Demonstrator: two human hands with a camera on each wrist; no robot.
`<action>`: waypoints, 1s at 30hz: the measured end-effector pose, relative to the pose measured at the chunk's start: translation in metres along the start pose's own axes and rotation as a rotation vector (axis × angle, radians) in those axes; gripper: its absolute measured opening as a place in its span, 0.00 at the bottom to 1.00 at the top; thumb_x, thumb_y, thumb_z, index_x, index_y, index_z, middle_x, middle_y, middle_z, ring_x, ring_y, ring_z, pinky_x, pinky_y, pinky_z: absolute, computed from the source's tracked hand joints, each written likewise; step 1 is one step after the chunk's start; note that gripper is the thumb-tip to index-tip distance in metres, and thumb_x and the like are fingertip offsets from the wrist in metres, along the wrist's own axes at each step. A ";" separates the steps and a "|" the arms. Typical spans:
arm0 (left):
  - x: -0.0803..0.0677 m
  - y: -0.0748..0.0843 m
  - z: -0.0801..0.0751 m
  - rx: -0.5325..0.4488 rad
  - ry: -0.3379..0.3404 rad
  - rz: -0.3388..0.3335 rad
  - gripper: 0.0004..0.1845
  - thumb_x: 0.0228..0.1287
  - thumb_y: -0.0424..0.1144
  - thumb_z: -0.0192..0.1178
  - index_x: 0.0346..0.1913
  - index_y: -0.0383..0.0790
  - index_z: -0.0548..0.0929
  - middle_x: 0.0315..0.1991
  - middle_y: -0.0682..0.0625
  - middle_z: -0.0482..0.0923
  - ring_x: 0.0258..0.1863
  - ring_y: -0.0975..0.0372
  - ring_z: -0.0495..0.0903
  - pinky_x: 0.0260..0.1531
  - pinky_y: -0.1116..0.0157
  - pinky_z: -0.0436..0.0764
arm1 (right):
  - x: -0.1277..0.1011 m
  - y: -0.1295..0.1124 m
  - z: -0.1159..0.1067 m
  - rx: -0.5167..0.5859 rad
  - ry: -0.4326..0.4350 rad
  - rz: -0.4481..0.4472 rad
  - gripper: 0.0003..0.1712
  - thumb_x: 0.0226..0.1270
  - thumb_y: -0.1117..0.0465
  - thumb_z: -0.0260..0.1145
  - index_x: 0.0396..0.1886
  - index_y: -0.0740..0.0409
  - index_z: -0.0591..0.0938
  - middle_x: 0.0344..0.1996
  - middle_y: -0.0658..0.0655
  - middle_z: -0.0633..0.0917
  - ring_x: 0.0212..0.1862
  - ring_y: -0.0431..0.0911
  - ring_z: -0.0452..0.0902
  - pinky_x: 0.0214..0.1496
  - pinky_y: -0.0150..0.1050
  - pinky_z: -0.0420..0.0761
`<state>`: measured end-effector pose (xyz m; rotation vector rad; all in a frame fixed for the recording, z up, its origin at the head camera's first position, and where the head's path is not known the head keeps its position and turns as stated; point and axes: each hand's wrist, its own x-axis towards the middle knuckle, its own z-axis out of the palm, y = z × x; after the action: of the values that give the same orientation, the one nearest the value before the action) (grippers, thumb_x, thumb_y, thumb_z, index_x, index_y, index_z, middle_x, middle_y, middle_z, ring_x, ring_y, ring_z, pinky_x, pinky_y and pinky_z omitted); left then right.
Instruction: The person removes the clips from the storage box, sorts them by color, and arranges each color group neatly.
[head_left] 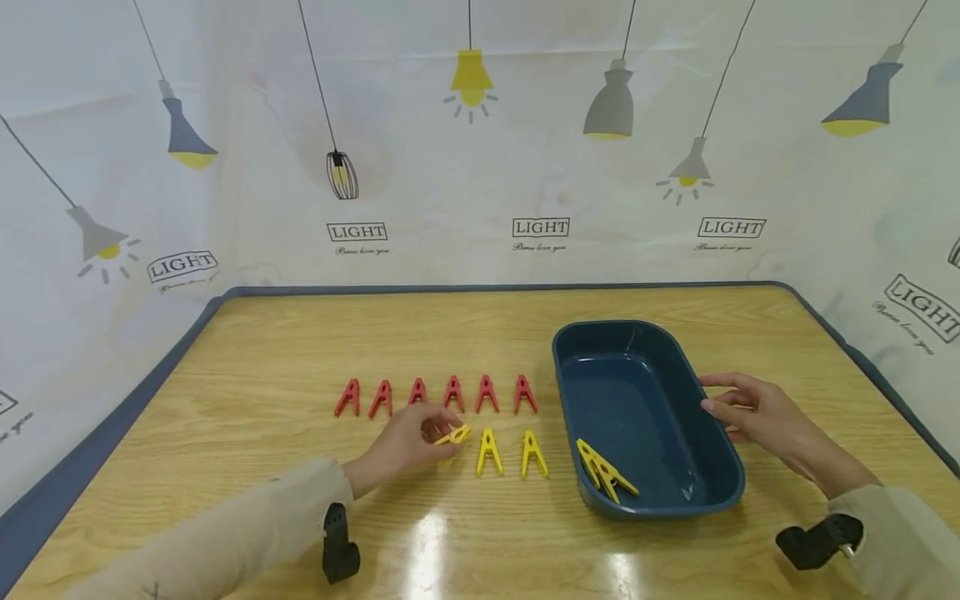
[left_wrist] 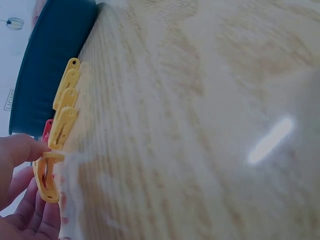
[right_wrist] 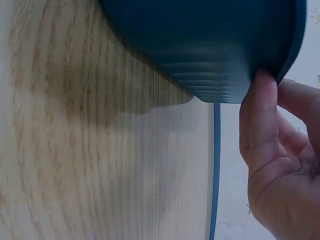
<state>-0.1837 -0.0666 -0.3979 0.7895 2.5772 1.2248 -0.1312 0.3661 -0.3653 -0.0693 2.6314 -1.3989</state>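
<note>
Between its thumb and fingers, my left hand (head_left: 411, 443) pinches a yellow clothespin (left_wrist: 46, 176), just above the table. Two more yellow clothespins (head_left: 489, 453) lie to its right in a row. Behind them runs a row of several red clothespins (head_left: 486, 393), partly covered by the left hand. A dark blue basin (head_left: 647, 510) stands to the right, with yellow clothespins (head_left: 600, 468) overlapping in its near left corner. My right hand (head_left: 765, 421) touches the basin's right rim from outside, fingers loosely bent. The right wrist view shows fingertips (right_wrist: 264, 82) against the outer wall below the rim.
The wooden table (head_left: 262, 358) has a dark blue edge (head_left: 510, 289) at its back and sides. Behind it hangs a pale curtain (head_left: 420, 150) printed with lamps. A black wrist mount (head_left: 339, 546) hangs below the left sleeve, another (head_left: 817, 542) by the right sleeve.
</note>
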 end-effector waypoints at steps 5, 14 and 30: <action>-0.003 -0.003 0.004 0.009 0.022 -0.061 0.12 0.49 0.34 0.66 0.38 0.37 0.80 0.27 0.53 0.73 0.24 0.64 0.70 0.23 0.69 0.71 | 0.000 0.000 0.000 0.002 -0.005 -0.006 0.31 0.66 0.54 0.53 0.62 0.67 0.60 0.45 0.66 0.75 0.39 0.37 0.74 0.37 0.44 0.78; -0.003 -0.003 0.006 0.028 0.040 -0.102 0.12 0.49 0.36 0.66 0.38 0.38 0.79 0.28 0.53 0.72 0.25 0.64 0.70 0.24 0.69 0.71 | -0.001 -0.001 -0.001 0.012 -0.011 -0.001 0.31 0.66 0.54 0.53 0.62 0.68 0.60 0.44 0.66 0.76 0.38 0.35 0.75 0.37 0.42 0.78; 0.001 -0.008 -0.004 -0.090 -0.047 -0.106 0.09 0.53 0.34 0.63 0.37 0.33 0.78 0.24 0.50 0.75 0.20 0.63 0.76 0.19 0.67 0.75 | 0.001 0.000 -0.001 0.013 -0.006 0.001 0.30 0.66 0.54 0.54 0.61 0.68 0.60 0.41 0.63 0.77 0.37 0.36 0.75 0.37 0.42 0.78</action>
<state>-0.1893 -0.0734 -0.4014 0.6477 2.4732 1.2655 -0.1323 0.3673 -0.3650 -0.0702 2.6172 -1.4133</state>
